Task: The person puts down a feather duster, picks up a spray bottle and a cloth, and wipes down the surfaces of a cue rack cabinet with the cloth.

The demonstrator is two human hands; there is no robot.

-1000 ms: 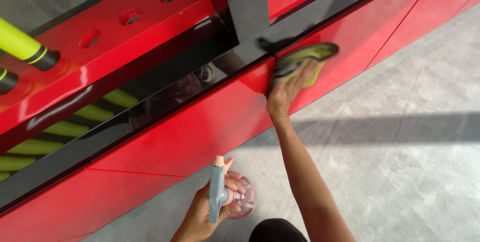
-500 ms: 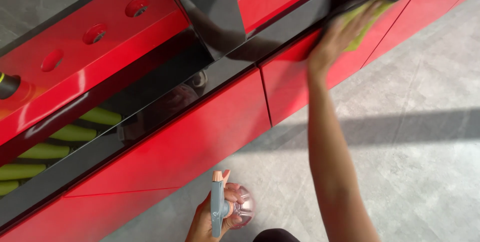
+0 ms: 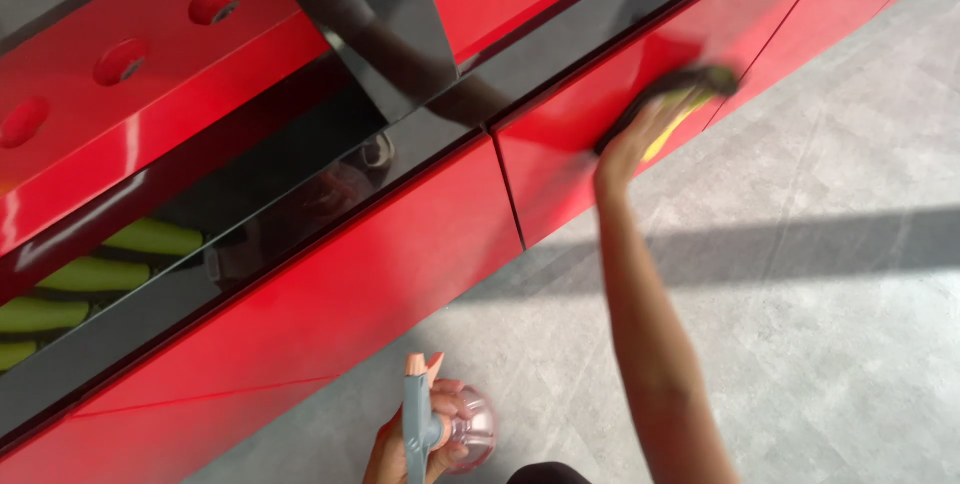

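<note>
My right hand [image 3: 628,144] presses a dark and yellow-green cloth [image 3: 680,104] flat against a glossy red cabinet front [image 3: 580,154], right of the thin vertical gap between two panels. The arm is stretched out and blurred. Low in the picture, my left hand [image 3: 400,439] grips a spray bottle [image 3: 440,424] with a grey-blue trigger head, an orange nozzle and a clear pinkish body, held above the floor.
A black glossy strip [image 3: 300,214] runs along the top of the red panels, with a black post [image 3: 390,24] rising from it. Yellow-green tubes [image 3: 100,274] lie behind it at left. A red rail with round holes [image 3: 130,59] sits above. Grey tiled floor [image 3: 820,344] fills the right.
My right hand carried the cloth up and right to the black strip, then down onto the red panel. The view drifted right. The spray bottle stayed in my left hand.
</note>
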